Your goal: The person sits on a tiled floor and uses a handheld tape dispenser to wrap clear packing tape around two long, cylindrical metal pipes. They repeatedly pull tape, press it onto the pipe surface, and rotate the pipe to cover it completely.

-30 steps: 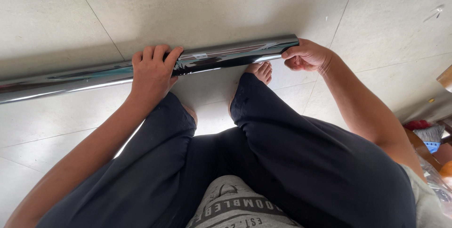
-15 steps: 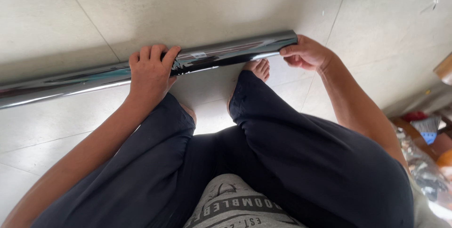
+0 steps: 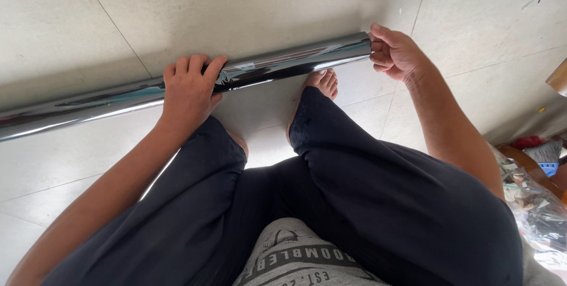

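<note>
**A:** What is the person handling?

**B:** A long, glossy dark roll of film (image 3: 177, 88) lying on the pale tiled floor (image 3: 266, 8). It runs from the left edge of the view, slightly uphill, to a point right of centre.

**A:** And the left hand?

**B:** The left hand (image 3: 190, 88) rests on top of the roll about midway along it — fingers draped over the far side, thumb nearer the body, palm pressing down. The grip is wrapped loosely over the roll, not pinching it.

**A:** The right hand?

**B:** The right hand (image 3: 397, 54) is at the roll's right end, fingers curled inward against that end. Whether they pinch a film edge or only touch the end, I cannot tell.

**A:** What else is in view?

**B:** The person squats in dark trousers (image 3: 354, 203) — a bare foot (image 3: 322, 82) sits just below the roll, between the hands. At the far right lie crinkled clear plastic bags (image 3: 534, 203).
</note>
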